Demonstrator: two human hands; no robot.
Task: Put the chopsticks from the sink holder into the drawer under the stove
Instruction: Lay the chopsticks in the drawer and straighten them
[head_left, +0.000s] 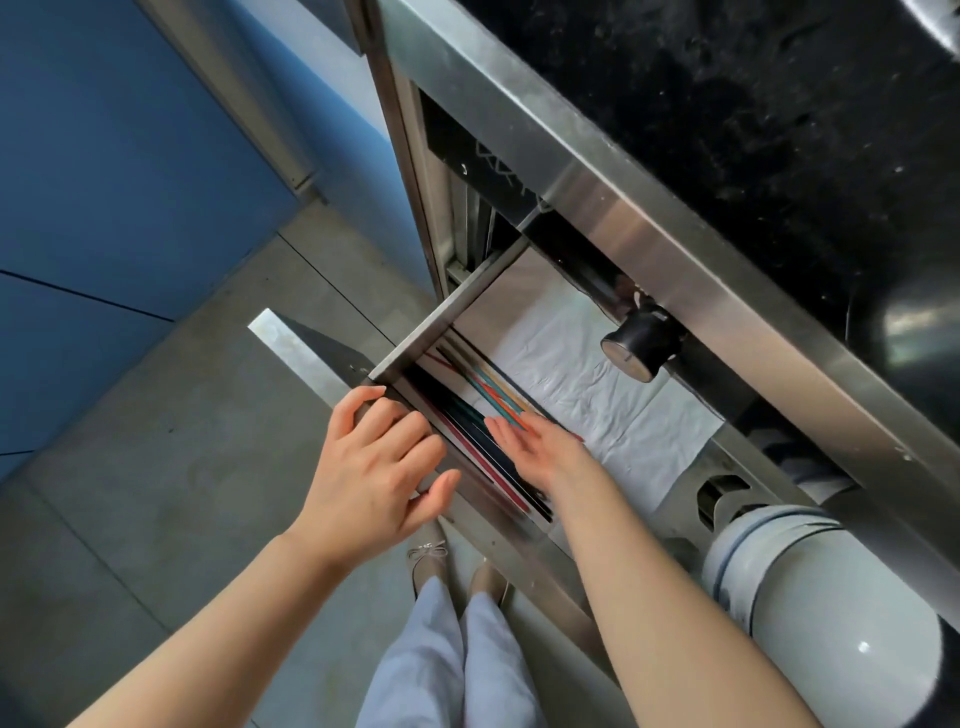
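A person in pale trousers (447, 660) and beige flat shoes (431, 564) stands on a grey floor (156, 519) before an open steel drawer (431, 322) under a black stove top (727, 104). Both bare forearms reach forward and down from the bottom of the view. The left hand (374, 467) rests on the drawer's front edge, fingers curled over the rim and thumb pressed below it, its grip closed on the drawer front. The right hand (535, 447) is inside the drawer, palm flat and fingers extended, its grip released and holding nothing, fingertips touching the near ends of the chopsticks (493, 395). The chopsticks, in red, orange, teal and dark shades, lie in a bundle along the drawer's left side, running parallel to its wall. Beside them, a crumpled white liner (597, 395) covers the drawer floor. A black stove knob (639, 343) juts out over the drawer from the steel front panel (649, 249). To the right, a white cylinder (821, 613) sits below the surface. Beyond the floor, at left, stands a blue wall (104, 208).
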